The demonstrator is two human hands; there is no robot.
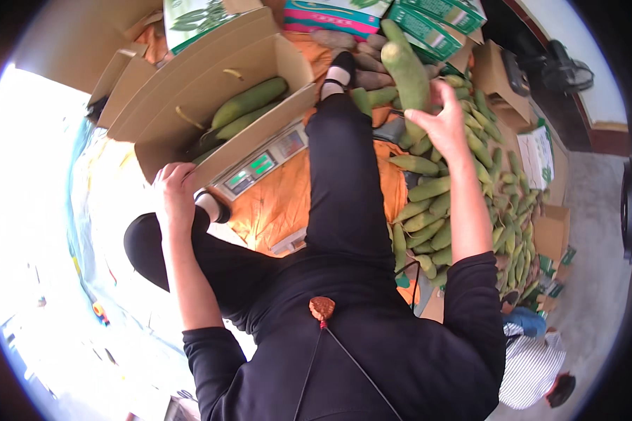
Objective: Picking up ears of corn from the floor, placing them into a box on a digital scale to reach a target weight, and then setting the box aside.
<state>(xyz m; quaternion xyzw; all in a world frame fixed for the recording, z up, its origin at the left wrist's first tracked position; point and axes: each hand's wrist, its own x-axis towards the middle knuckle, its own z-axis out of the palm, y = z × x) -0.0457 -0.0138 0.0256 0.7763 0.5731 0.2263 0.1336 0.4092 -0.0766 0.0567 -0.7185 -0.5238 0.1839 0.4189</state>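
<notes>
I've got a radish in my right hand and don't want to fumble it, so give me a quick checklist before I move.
1. Grip: right hand has thumb and fingers around the green radish: ok.
2. Left hand at the near-left corner of the carton: ok.
3. Carton open at the top: ok.
4. Whole inside of the carton visible: not ok; the near wall hides part, though a few radishes show.
5. Scale display lit: ok.
6. Carton seated fully on the scale: cannot tell.
</notes>
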